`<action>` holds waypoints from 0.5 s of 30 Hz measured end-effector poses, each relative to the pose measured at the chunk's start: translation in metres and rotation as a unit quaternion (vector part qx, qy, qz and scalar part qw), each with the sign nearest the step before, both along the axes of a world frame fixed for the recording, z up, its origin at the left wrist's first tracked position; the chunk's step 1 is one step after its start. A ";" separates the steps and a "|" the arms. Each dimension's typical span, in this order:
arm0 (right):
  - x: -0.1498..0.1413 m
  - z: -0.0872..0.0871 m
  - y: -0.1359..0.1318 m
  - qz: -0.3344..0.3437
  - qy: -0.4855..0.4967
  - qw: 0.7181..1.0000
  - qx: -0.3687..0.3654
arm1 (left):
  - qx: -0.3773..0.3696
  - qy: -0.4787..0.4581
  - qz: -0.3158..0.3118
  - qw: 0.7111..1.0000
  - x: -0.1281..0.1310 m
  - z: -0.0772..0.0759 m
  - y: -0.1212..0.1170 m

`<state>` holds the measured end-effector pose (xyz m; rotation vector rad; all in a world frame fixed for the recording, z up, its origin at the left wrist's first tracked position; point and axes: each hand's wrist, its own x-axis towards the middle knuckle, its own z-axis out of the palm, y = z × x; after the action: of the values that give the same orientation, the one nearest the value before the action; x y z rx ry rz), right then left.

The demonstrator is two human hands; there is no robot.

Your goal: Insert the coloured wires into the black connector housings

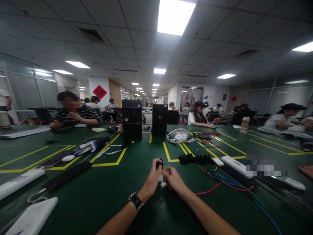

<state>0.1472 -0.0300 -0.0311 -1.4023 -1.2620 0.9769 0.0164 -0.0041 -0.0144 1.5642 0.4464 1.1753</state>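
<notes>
Above the green table, my left hand [154, 171] is closed on a small black piece [161, 161], whose exact kind I cannot make out. Its top sticks out past my fingertips. My right hand [172, 179] is pinched right beside it, fingertips meeting the left hand's; whatever it grips is hidden. Several similar-looking small black parts [195, 159] lie in a row just beyond and to the right. A red wire [207, 190] lies on the table near my right wrist, by a spread of blue, green and red wires [228, 179].
Two black computer towers [132, 120] stand ahead, with a white basket [177, 135] of wires to their right. White power strips [237, 165] and a white power bank [36, 217] lie at the sides. A co-worker's hand [306, 170] rests at the right edge.
</notes>
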 end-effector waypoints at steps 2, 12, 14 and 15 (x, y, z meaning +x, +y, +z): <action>0.000 0.001 -0.001 0.011 0.016 1.000 0.002 | -0.018 -0.010 -0.007 1.000 0.002 0.000 0.000; 0.014 0.004 -0.003 0.102 0.080 0.990 -0.057 | -0.134 -0.085 -0.032 0.987 0.009 -0.009 0.001; 0.017 0.003 -0.002 0.107 0.091 0.988 -0.070 | -0.103 -0.053 -0.011 0.993 0.008 -0.011 0.001; 0.019 0.003 -0.001 0.110 0.096 0.986 -0.075 | -0.100 -0.045 -0.008 0.994 0.008 -0.011 0.001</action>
<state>0.1659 -0.0315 -0.0284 -1.2652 -1.2355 1.3493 0.0244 -0.0029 -0.0258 1.3356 0.4755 1.1466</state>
